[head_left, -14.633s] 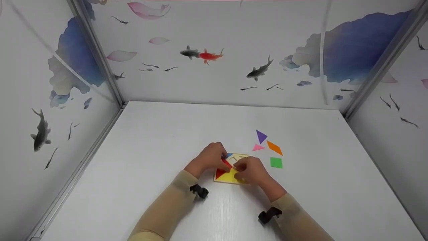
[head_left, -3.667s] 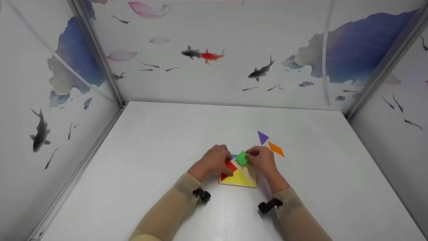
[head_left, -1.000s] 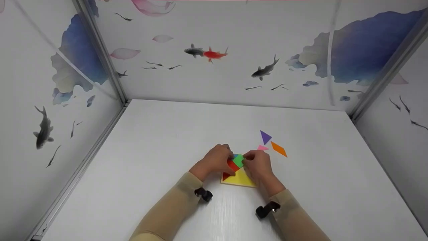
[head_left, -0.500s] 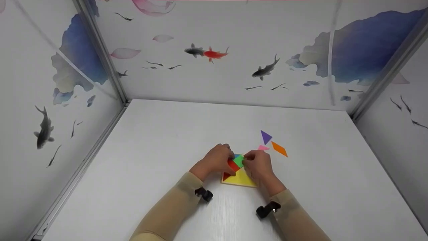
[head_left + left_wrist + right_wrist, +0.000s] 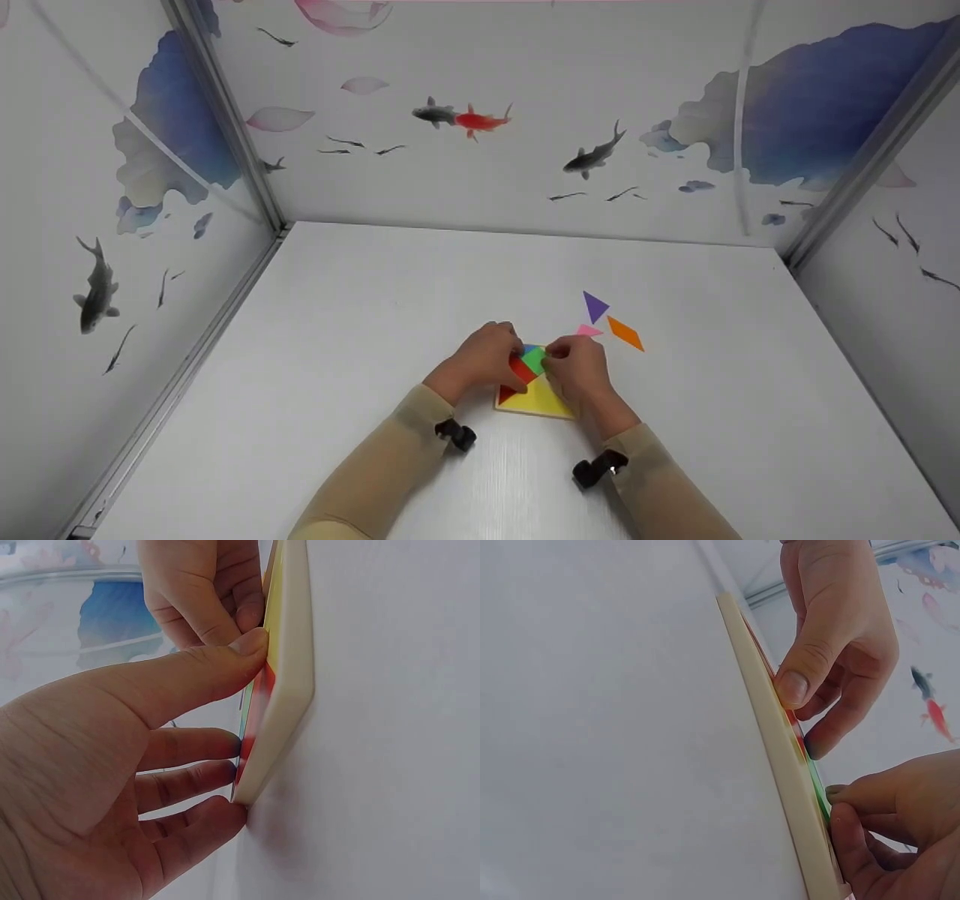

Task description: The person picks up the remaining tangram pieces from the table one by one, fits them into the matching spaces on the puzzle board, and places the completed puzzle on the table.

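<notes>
A wooden tangram tray (image 5: 534, 415) lies on the white table, holding a yellow triangle (image 5: 536, 399), red pieces (image 5: 520, 370) and a blue piece (image 5: 529, 348). My left hand (image 5: 484, 356) presses on the tray's left side, its thumb over the red and yellow pieces. In the left wrist view its fingertips meet the tray (image 5: 291, 682) near its far edge. Thumb and forefinger of my right hand (image 5: 581, 371) pinch the edge of a green square (image 5: 533, 360) over the tray's upper part. The right hand hides the tray's right side.
Beyond the right hand, a purple triangle (image 5: 595, 307), a pink triangle (image 5: 589, 330) and an orange parallelogram (image 5: 625, 333) lie loose on the table (image 5: 360, 300). Printed wall panels (image 5: 465, 180) enclose its back and sides.
From the table right of the tray, the green square came into the right hand, which held it above the tray and lowered it against the red piece. Over the last second, hardly anything moves.
</notes>
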The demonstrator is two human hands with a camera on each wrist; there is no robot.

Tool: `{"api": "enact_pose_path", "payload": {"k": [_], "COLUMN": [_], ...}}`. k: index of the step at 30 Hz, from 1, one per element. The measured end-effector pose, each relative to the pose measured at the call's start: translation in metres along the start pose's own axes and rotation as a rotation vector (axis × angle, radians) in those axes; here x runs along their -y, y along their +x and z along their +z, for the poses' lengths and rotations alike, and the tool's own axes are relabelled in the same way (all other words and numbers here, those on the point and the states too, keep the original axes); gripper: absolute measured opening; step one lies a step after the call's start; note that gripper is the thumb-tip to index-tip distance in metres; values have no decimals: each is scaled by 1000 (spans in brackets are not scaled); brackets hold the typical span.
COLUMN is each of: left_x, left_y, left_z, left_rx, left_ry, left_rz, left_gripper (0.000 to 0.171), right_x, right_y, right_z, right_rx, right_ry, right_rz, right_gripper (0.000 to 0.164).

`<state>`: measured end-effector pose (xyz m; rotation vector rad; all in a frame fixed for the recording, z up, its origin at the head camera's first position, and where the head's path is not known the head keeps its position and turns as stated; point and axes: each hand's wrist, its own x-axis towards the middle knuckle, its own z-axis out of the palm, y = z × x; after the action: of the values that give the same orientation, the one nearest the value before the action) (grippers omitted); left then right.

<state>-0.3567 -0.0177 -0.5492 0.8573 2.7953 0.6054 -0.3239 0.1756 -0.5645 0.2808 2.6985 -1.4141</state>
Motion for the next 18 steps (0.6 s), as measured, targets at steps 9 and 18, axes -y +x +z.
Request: {"api": "enact_pose_path", "payload": {"k": [9,18], "left_x": [-3,-3], "left_y": [-1,-1], "left_z": [-2,0], "left_rx": [7,-3], "left_ry": [11,45], "left_rz": [-5,26], "left_gripper": [51,56], "right_x": [2,2], "right_y": [-1,2], "right_z": [-2,-4], "right_rx": [8,17], "right_ry": [8,20], "right_rz": [5,15], "right_gripper": [20,19]}}
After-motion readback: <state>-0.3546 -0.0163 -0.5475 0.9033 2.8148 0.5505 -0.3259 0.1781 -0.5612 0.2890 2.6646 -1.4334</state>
